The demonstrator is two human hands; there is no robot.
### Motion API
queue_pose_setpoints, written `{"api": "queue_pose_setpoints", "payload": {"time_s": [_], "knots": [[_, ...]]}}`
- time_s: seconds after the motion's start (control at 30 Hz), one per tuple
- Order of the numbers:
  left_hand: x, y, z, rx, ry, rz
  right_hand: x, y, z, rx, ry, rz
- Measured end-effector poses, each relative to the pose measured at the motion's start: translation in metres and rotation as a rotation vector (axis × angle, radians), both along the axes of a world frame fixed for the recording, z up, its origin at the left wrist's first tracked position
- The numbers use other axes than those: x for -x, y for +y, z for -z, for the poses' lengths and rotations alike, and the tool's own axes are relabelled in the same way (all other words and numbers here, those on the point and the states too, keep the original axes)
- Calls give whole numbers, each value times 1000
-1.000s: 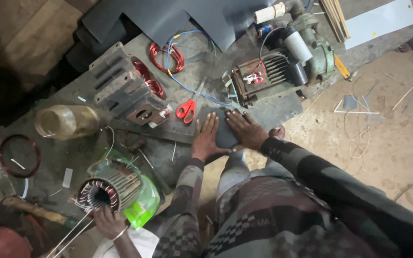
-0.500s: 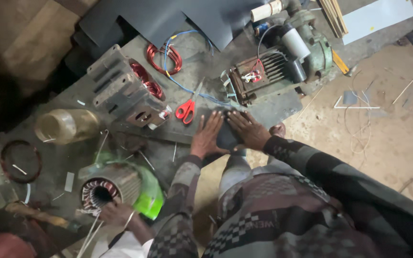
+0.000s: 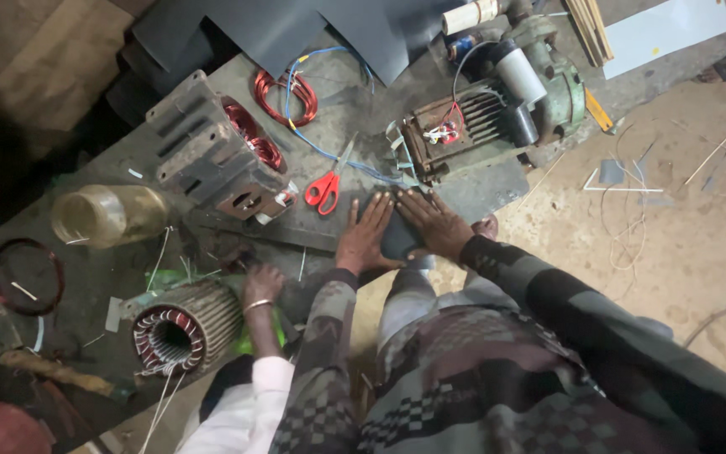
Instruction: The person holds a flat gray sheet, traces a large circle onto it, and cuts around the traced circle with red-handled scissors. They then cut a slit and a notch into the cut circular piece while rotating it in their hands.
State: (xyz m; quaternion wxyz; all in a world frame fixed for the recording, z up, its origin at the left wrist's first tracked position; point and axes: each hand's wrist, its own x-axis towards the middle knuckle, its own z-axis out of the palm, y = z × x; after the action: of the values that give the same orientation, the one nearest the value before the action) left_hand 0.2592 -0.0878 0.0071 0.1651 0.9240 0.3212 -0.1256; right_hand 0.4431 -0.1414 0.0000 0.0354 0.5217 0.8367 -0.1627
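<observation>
Meanwhile, kept both hands, left hand (image 3: 369, 240) and right hand (image 3: 437, 223), pressed flat with fingers spread, gripping nothing, on the dark sheet (image 3: 398, 234) at the desk (image 3: 338, 109) edge, just below the red scissors (image 3: 323, 188), while a co-worker's hand (image 3: 262, 286) shifted onto the stator (image 3: 185, 324).

Red-handled scissors (image 3: 323, 190) lie on the bench (image 3: 111, 277) beside a grey motor housing (image 3: 212, 160) with copper windings. A wound stator (image 3: 182, 328) sits near a cloudy glass jar (image 3: 109, 215), and a green motor (image 3: 497, 109) stands at the far edge.
</observation>
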Motion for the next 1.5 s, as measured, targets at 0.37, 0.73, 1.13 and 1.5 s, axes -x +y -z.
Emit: {"api": "queue_pose_setpoints", "payload": {"time_s": [0.37,0.73,1.13,1.5], "knots": [[-46,5,19,48,-98,-61,-61,7,6,84,-76,-10],[-43,9,22,17,-110,-114,-45,22,15,-22,34,-63],[-8,1,30,-10,-128,-165,-17,13,22,-47,-76,-81],[-16,-18,26,51,-114,-136,-23,-9,38,-20,-7,-57]]}}
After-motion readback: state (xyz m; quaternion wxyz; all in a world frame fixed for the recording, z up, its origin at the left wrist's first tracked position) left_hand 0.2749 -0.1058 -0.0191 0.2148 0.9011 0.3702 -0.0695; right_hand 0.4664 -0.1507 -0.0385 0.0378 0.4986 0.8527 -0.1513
